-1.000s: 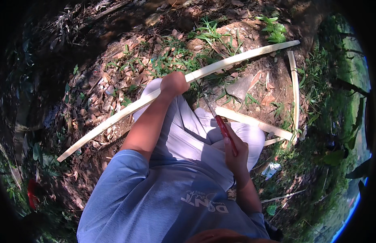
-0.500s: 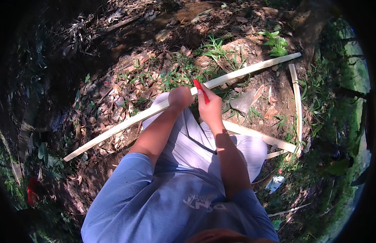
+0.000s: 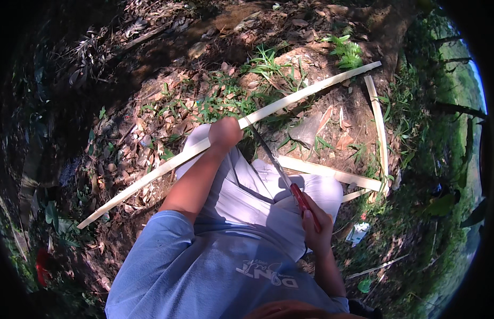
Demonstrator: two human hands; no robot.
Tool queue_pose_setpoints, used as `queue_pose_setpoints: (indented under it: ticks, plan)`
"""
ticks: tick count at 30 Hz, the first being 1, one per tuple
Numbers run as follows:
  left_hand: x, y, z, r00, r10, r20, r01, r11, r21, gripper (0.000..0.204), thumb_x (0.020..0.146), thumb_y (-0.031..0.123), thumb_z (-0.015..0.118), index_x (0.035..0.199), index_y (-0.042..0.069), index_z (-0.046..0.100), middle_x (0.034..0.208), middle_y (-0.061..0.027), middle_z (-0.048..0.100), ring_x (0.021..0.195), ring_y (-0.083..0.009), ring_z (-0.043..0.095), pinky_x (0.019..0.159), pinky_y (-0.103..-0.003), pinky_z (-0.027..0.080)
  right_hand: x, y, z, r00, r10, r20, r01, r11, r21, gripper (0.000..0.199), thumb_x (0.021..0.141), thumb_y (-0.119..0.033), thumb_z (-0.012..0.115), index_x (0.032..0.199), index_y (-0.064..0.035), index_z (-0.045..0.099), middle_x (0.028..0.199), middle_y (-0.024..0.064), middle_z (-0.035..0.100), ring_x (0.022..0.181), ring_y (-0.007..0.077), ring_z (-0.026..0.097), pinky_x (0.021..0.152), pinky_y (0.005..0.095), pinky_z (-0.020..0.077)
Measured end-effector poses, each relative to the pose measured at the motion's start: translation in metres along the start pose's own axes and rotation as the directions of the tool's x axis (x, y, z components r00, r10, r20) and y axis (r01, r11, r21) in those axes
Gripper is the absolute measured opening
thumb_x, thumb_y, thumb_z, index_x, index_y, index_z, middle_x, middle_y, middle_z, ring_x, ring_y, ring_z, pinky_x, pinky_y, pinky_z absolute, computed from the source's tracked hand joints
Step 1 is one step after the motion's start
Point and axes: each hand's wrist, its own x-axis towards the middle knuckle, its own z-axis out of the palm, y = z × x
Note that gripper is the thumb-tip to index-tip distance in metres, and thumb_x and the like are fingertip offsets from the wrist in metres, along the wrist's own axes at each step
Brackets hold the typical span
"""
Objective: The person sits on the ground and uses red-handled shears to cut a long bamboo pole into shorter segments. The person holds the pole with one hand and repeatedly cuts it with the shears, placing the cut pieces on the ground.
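A long pale wooden strip (image 3: 310,92) lies slantwise across my lap, its lower end to the left and its upper end at the far right. My left hand (image 3: 225,133) is closed round it near its middle. My right hand (image 3: 317,227) grips the red handle of a narrow-bladed hand saw (image 3: 272,157), down by my right thigh. The thin dark blade runs up and left from the handle and meets the strip just right of my left fist. Its teeth are too small to make out.
Another pale strip (image 3: 332,173) lies beyond my right knee, and a third pale strip (image 3: 379,125) stretches along the right. A grey flat piece (image 3: 306,131) rests on the leafy soil. A fern (image 3: 347,52) grows at the far right; a red thing (image 3: 42,267) is at lower left.
My right hand has drawn the saw back toward me and to the right, baring the blade. My left hand keeps its hold on the strip. The whole view has shifted slightly.
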Motion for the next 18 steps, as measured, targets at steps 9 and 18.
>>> queue_pose_setpoints:
  ticks: [9, 18]
  plan:
    - [-0.001, -0.004, 0.025, 0.966, 0.089, -0.241, -0.08, 0.996, 0.045, 0.007, 0.089, 0.014, 0.069, 0.089, 0.008, 0.072, 0.082, -0.016, 0.079, 0.073, -0.0325, 0.08, 0.067, -0.045, 0.065, 0.08, 0.005, 0.06, 0.997, -0.044, 0.062, 0.05, 0.993, -0.107, 0.035, 0.107, -0.012, 0.065, 0.138, 0.0034, 0.069, 0.087, 0.0116, 0.076, 0.066, 0.0134, 0.066, 0.064, 0.0291, 0.0517]
    - [0.01, -0.01, 0.019, 0.992, 0.007, -0.125, -0.004, 1.0, 0.026, 0.019, 0.09, 0.026, 0.078, 0.096, 0.008, 0.076, 0.092, -0.0177, 0.081, 0.085, -0.0354, 0.082, 0.076, -0.047, 0.066, 0.225, 0.01, 0.171, 0.977, -0.183, -0.112, 0.195, 0.974, 0.112, 0.037, 0.107, -0.02, 0.066, 0.136, 0.0035, 0.071, 0.09, 0.0286, 0.075, 0.077, 0.0202, 0.076, 0.074, 0.0361, 0.0572]
